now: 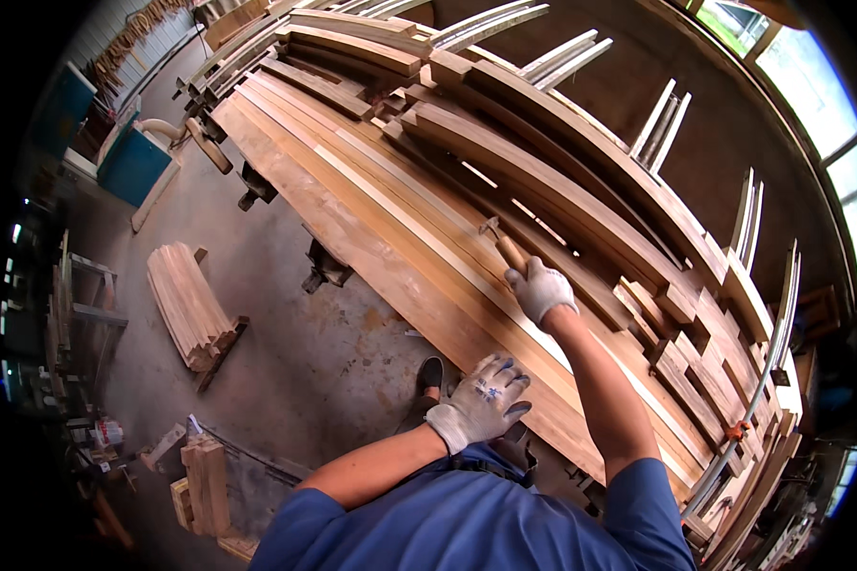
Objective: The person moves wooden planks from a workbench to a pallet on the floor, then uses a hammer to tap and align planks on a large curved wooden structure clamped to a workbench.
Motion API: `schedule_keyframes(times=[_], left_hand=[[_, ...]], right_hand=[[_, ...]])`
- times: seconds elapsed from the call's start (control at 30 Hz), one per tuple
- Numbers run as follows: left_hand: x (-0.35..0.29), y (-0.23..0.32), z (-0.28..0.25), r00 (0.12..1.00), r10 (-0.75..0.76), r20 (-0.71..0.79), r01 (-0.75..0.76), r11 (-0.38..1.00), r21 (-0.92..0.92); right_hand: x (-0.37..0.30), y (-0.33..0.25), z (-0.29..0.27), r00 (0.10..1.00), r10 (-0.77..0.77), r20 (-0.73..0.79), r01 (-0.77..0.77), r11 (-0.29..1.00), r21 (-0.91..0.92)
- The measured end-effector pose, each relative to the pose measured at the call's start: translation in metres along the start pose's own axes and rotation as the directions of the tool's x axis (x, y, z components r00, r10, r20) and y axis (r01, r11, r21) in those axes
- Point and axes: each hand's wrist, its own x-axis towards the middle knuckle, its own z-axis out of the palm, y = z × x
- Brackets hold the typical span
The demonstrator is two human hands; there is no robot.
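My right hand (545,287), in a white work glove, is closed around the wooden handle of a small hammer (512,254). The metal head points away from me, over long boards laid side by side. My left hand (487,398), in a grey-white glove with dark fingertips, rests at the near edge of the closest board (400,285), fingers extended and a little apart. A pale strip (381,198) runs lengthwise among the brown boards. Whether the hammer's head touches the wood, I cannot tell.
Beyond the boards lie stacked thick timbers (562,176), with paired metal bars (659,128) rising behind. A metal pipe with an orange clamp (738,431) crosses the right end. On the floor at left sit a bundle of wood strips (189,303), a wood stack (205,483) and a teal machine (135,157).
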Motion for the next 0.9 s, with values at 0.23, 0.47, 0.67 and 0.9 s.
schedule_keyframes(times=[0.23, 0.47, 0.67, 0.9], left_hand=[[-0.021, -0.045, 0.026, 0.995, 0.062, 0.081, -0.052, 0.992, -0.115], [-0.021, -0.045, 0.024, 0.986, 0.064, 0.151, -0.045, 0.991, -0.127], [-0.023, -0.037, 0.024, 0.998, 0.019, 0.055, -0.017, 0.999, -0.033], [-0.015, -0.025, 0.017, 0.998, 0.056, -0.030, -0.054, 0.995, 0.079]], right_hand=[[0.070, -0.084, 0.011, 0.999, 0.019, 0.048, -0.017, 0.999, -0.035], [0.093, -0.099, 0.017, 1.000, -0.016, 0.009, 0.017, 0.990, -0.142], [0.065, -0.044, 0.014, 0.999, -0.050, -0.001, 0.049, 0.984, -0.173], [-0.027, 0.062, -0.008, 0.999, 0.051, 0.011, -0.047, 0.975, -0.219]])
